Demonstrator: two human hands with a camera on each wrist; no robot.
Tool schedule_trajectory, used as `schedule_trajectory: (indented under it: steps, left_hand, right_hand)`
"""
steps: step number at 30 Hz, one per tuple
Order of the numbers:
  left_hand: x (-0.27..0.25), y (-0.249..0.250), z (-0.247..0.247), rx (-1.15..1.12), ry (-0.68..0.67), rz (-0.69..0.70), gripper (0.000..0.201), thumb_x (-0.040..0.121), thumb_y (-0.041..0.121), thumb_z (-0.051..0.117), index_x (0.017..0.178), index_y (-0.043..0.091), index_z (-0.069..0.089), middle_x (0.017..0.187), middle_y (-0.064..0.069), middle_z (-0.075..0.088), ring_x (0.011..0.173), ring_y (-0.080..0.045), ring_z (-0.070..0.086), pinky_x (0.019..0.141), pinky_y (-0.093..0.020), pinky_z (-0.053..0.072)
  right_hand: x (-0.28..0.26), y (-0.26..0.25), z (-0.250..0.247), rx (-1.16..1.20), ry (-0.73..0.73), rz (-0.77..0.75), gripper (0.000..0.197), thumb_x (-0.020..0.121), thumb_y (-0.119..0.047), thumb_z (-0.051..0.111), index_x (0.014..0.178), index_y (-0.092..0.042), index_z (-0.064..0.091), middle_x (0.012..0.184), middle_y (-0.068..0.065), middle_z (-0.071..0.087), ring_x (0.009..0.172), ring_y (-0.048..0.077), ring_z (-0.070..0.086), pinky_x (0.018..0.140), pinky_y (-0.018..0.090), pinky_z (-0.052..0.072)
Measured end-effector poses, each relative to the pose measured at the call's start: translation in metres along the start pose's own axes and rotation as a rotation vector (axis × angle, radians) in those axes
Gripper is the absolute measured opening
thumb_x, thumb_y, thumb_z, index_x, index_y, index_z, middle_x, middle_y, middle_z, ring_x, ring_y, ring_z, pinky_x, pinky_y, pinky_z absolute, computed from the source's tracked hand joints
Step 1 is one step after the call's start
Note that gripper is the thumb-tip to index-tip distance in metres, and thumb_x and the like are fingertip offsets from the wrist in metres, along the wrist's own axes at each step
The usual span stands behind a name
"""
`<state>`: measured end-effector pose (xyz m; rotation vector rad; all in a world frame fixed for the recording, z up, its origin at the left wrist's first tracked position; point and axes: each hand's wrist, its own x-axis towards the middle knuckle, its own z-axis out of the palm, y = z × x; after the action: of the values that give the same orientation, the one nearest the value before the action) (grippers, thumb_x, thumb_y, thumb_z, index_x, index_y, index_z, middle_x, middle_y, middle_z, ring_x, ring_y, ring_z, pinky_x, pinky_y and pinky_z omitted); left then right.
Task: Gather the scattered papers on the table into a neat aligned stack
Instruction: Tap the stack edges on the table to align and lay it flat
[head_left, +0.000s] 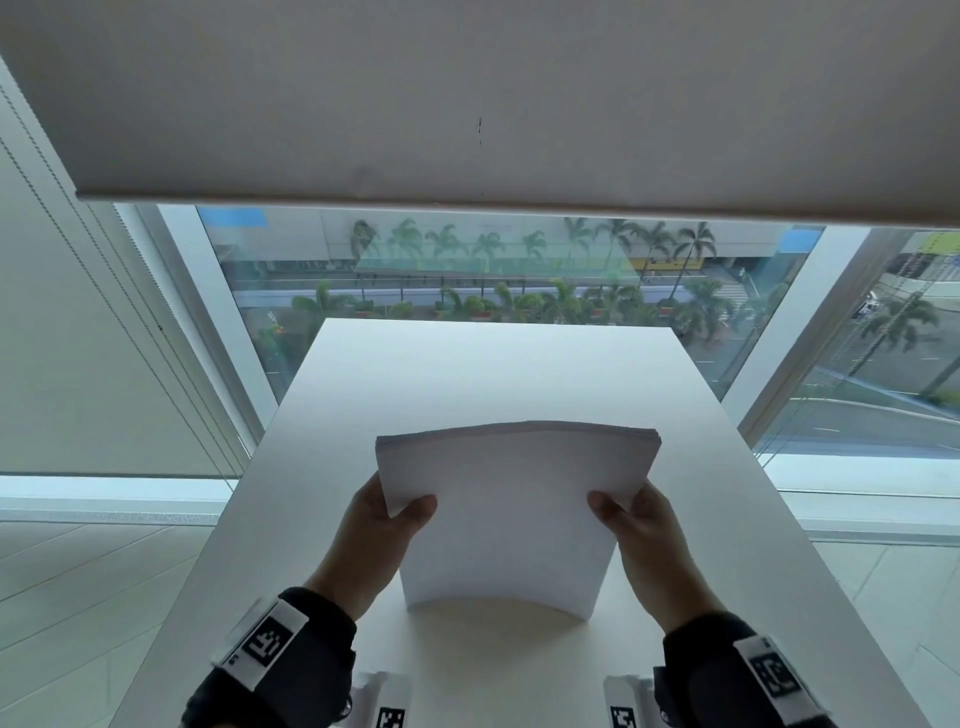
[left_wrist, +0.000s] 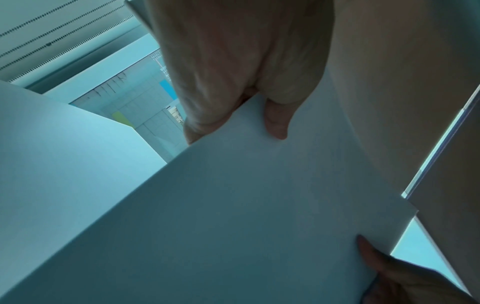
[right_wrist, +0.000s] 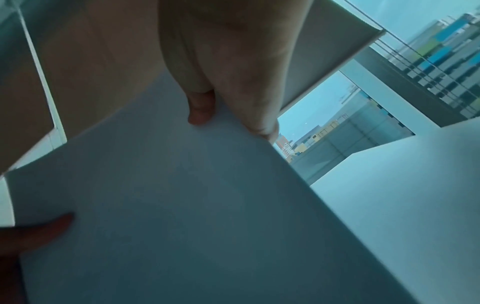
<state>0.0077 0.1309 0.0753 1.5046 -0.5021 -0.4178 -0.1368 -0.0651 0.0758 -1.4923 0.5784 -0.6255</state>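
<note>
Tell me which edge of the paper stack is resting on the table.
The bottom edge of the paper stack, nearest the person, meets the white table; the top edge is raised, and the side edges are gripped.

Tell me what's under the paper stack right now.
Under the paper stack, held upright by the left hand and right hand, only bare table shows; its bottom edge's contact is unclear.

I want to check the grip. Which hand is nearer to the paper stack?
Neither: left and right are equally near. The left hand grips the paper stack at its left edge, the right hand grips its right edge, thumbs on the front sheet.
</note>
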Motion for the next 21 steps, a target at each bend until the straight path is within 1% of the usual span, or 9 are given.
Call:
schedule_trajectory:
  steps: [2, 5, 8, 11, 13, 15, 18, 19, 21]
  left_hand:
    - [-0.001, 0.006, 0.003, 0.003, 0.011, 0.022, 0.022, 0.067, 0.017, 0.059, 0.088, 0.02, 0.065, 0.074, 0.016, 0.075, 0.07, 0.003, 0.066, 0.066, -0.008, 0.051]
    - [0.002, 0.016, 0.002, 0.002, 0.014, 0.072, 0.02, 0.066, 0.017, 0.06, 0.085, 0.021, 0.064, 0.072, 0.018, 0.074, 0.068, 0.006, 0.065, 0.065, -0.007, 0.05]
    - [0.006, 0.022, -0.001, -0.001, -0.003, 0.104, 0.021, 0.064, 0.019, 0.067, 0.085, 0.019, 0.065, 0.074, 0.015, 0.074, 0.07, 0.002, 0.065, 0.067, -0.01, 0.051]
    - [0.008, 0.018, -0.002, -0.01, -0.02, 0.088, 0.021, 0.069, 0.01, 0.068, 0.088, 0.018, 0.065, 0.077, 0.015, 0.075, 0.072, 0.003, 0.066, 0.07, -0.01, 0.052]
    - [0.007, 0.012, -0.002, 0.008, -0.031, 0.062, 0.021, 0.076, 0.001, 0.068, 0.088, 0.018, 0.065, 0.075, 0.017, 0.075, 0.07, 0.005, 0.066, 0.067, -0.008, 0.051]
    - [0.005, 0.007, 0.001, 0.041, -0.041, 0.045, 0.018, 0.071, 0.006, 0.069, 0.084, 0.019, 0.066, 0.071, 0.018, 0.075, 0.067, 0.007, 0.065, 0.066, -0.008, 0.051]
    - [0.006, 0.004, 0.003, 0.034, -0.044, 0.007, 0.016, 0.065, 0.017, 0.063, 0.08, 0.018, 0.067, 0.068, 0.017, 0.074, 0.064, 0.006, 0.065, 0.064, -0.008, 0.051]
    - [0.006, 0.003, 0.004, 0.03, -0.043, -0.002, 0.016, 0.065, 0.017, 0.063, 0.081, 0.018, 0.067, 0.068, 0.017, 0.074, 0.065, 0.006, 0.065, 0.064, -0.008, 0.051]
    - [0.007, 0.003, 0.004, 0.026, -0.046, -0.015, 0.017, 0.066, 0.018, 0.063, 0.082, 0.018, 0.068, 0.071, 0.016, 0.075, 0.068, 0.004, 0.066, 0.067, -0.009, 0.051]
  right_hand:
    - [0.001, -0.005, -0.002, 0.007, 0.019, -0.016, 0.033, 0.085, 0.014, 0.051, 0.083, -0.015, 0.065, 0.071, -0.008, 0.073, 0.067, 0.002, 0.065, 0.066, 0.02, 0.05]
    - [0.002, -0.017, -0.006, 0.018, 0.022, -0.066, 0.032, 0.086, 0.012, 0.051, 0.083, -0.016, 0.065, 0.07, -0.01, 0.074, 0.065, 0.001, 0.065, 0.062, 0.011, 0.05]
    - [0.001, -0.017, -0.01, 0.076, -0.01, -0.078, 0.027, 0.086, 0.01, 0.053, 0.084, -0.014, 0.067, 0.075, -0.006, 0.075, 0.071, 0.005, 0.066, 0.067, 0.017, 0.052]
    - [-0.001, -0.015, -0.012, 0.116, -0.005, -0.062, 0.006, 0.078, -0.015, 0.067, 0.084, -0.014, 0.069, 0.08, -0.004, 0.074, 0.075, 0.008, 0.066, 0.071, 0.024, 0.051]
    - [-0.001, -0.018, -0.012, 0.074, 0.001, -0.066, 0.009, 0.079, -0.008, 0.068, 0.083, -0.016, 0.068, 0.076, -0.008, 0.074, 0.072, 0.004, 0.065, 0.069, 0.022, 0.05]
    - [0.002, -0.027, -0.012, -0.072, 0.046, -0.098, 0.03, 0.078, 0.008, 0.065, 0.081, -0.021, 0.063, 0.07, -0.012, 0.072, 0.064, -0.006, 0.061, 0.063, 0.011, 0.048]
    - [0.005, -0.054, -0.012, -0.449, 0.093, -0.207, 0.037, 0.073, 0.003, 0.071, 0.075, -0.031, 0.057, 0.07, -0.018, 0.063, 0.064, -0.017, 0.056, 0.058, -0.001, 0.04]
    - [0.005, -0.064, -0.014, -0.576, 0.078, -0.252, 0.034, 0.072, 0.0, 0.072, 0.075, -0.031, 0.058, 0.074, -0.021, 0.062, 0.068, -0.016, 0.056, 0.061, -0.002, 0.038]
    - [0.003, -0.084, -0.014, -0.81, 0.029, -0.345, 0.02, 0.073, -0.006, 0.071, 0.08, -0.024, 0.066, 0.076, -0.018, 0.062, 0.073, -0.004, 0.056, 0.067, 0.001, 0.036]
